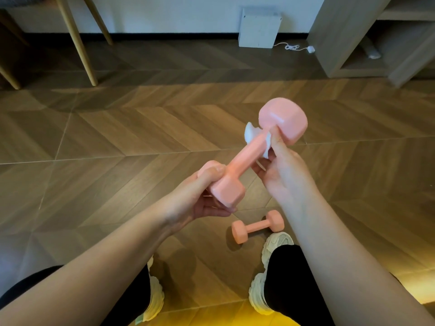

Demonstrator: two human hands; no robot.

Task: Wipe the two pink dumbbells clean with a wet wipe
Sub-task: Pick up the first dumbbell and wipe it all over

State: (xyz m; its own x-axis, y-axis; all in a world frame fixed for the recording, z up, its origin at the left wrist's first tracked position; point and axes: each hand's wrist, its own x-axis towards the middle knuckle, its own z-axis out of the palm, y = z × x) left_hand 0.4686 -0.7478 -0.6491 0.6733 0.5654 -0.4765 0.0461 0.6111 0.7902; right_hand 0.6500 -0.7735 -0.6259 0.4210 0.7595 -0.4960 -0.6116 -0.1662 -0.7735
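Observation:
A pink dumbbell (pixel 244 158) is held up in the air, slanting from lower left to upper right. My left hand (pixel 200 196) grips its near head from below and the side. My right hand (pixel 280 170) wraps a white wet wipe (pixel 250 132) round the bar just under the far head, thumb pressed on top. Part of the wipe sticks out on the far side of the bar. A second pink dumbbell (pixel 257 227) lies on the floor between my shoes.
The floor is wood herringbone (pixel 117 137). My white shoes (pixel 277 245) stand below the hands. Wooden chair legs (pixel 80 43) rise at the back left, a white box (pixel 259 27) with a cord sits against the wall, and a shelf unit (pixel 353 43) stands at the back right.

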